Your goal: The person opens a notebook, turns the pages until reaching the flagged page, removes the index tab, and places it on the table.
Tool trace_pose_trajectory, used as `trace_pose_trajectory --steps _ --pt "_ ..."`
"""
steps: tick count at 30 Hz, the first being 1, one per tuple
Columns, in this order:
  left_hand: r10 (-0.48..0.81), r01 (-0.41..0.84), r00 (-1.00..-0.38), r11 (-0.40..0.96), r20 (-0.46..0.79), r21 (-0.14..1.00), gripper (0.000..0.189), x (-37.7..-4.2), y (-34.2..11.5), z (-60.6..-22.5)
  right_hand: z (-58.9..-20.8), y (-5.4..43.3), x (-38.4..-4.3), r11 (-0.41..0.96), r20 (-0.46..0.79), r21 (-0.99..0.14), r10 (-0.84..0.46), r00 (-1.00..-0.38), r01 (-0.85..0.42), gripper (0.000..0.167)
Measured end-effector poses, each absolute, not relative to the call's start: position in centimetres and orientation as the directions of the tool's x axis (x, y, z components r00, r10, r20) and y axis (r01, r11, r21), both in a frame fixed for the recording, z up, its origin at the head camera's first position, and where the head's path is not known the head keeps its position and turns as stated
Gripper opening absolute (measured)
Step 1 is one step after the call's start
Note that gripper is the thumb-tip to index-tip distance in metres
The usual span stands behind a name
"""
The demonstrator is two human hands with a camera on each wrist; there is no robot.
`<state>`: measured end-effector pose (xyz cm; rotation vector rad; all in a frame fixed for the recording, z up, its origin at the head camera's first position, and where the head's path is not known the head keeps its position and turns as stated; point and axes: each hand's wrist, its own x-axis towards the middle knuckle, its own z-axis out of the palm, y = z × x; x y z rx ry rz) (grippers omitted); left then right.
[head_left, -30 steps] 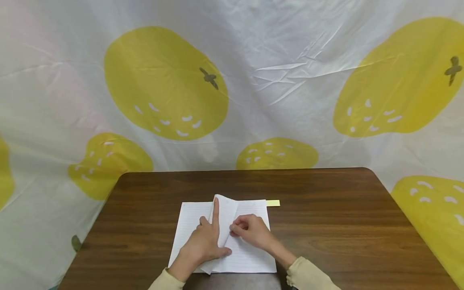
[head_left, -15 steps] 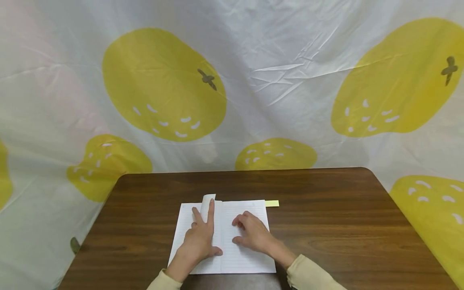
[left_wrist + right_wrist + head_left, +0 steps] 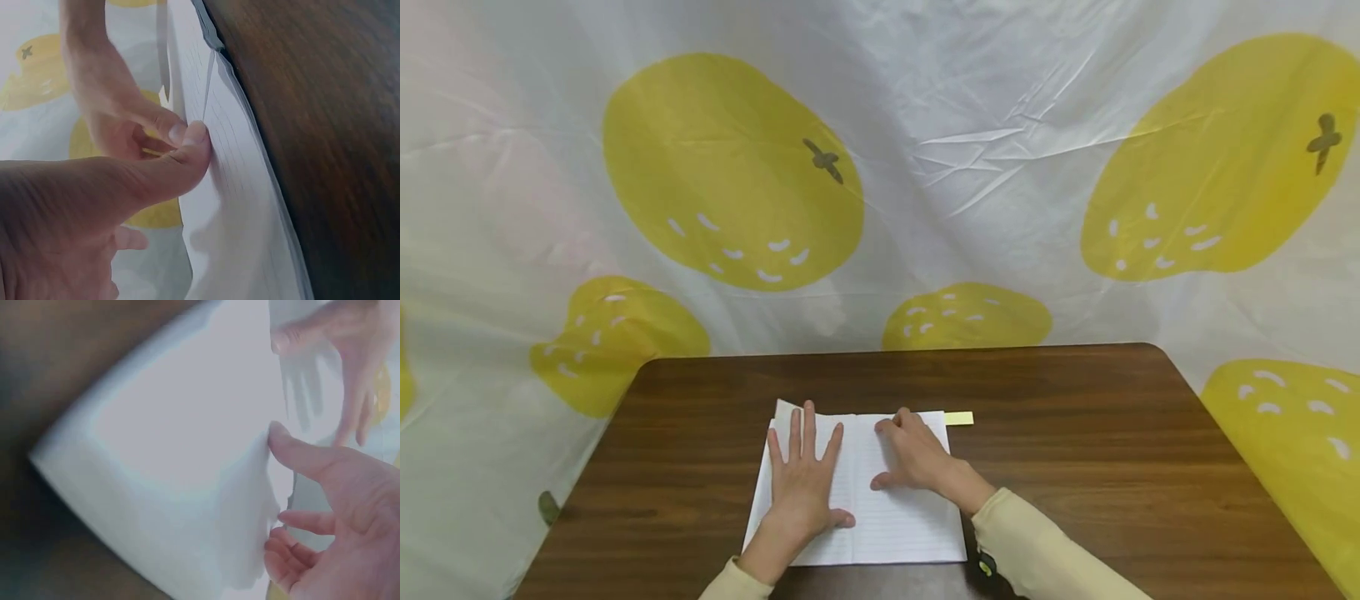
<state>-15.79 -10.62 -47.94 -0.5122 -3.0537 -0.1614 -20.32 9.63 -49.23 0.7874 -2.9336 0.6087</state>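
An open lined notebook (image 3: pixel 906 533) lies on the table, a yellow sticky tab (image 3: pixel 958 418) jutting from its right page near the top. Spread flat with fingers apart, my left hand (image 3: pixel 801 492) presses on the left page, where a top corner (image 3: pixel 783 408) sticks up a little beyond its fingertips. On the right page rests my right hand (image 3: pixel 921 454), thumb and fingers loosely bent and apart, holding nothing. The right wrist view shows the right thumb (image 3: pixel 300 453) touching the paper. The left thumb (image 3: pixel 178 165) lies near the notebook's middle fold in the left wrist view.
The dark brown wooden table (image 3: pixel 1075 433) extends around the notebook on every side. Behind it hangs a white curtain (image 3: pixel 940 208) with large yellow fruit prints. A small dark round object (image 3: pixel 987 564) shows by the right sleeve.
The turning leaf has gone over from the middle to the left side. My left hand has moved left with it and spread flat. The right hand has let go and moved slightly up the page.
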Motion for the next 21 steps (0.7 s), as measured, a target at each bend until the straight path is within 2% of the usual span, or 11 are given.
trace_pose_trajectory --steps 4,12,21 --pt "0.351 0.35 -0.936 0.933 0.005 0.089 0.112 -15.8 -10.7 -47.8 -48.4 9.2 -21.4 0.819 0.021 -0.337 -0.487 -0.873 -0.464 0.09" --pt "0.387 0.346 -0.908 0.909 -0.162 0.233 0.093 -16.2 -10.9 -48.0 -47.9 8.4 -23.0 0.901 -0.193 -0.257 -0.402 -0.895 -0.349 0.115" --pt "0.364 0.29 -0.895 0.915 -0.259 0.282 0.09 -16.7 -10.7 -47.4 -47.5 7.9 -22.8 0.904 -0.173 -0.183 -0.417 -0.893 -0.386 0.115"
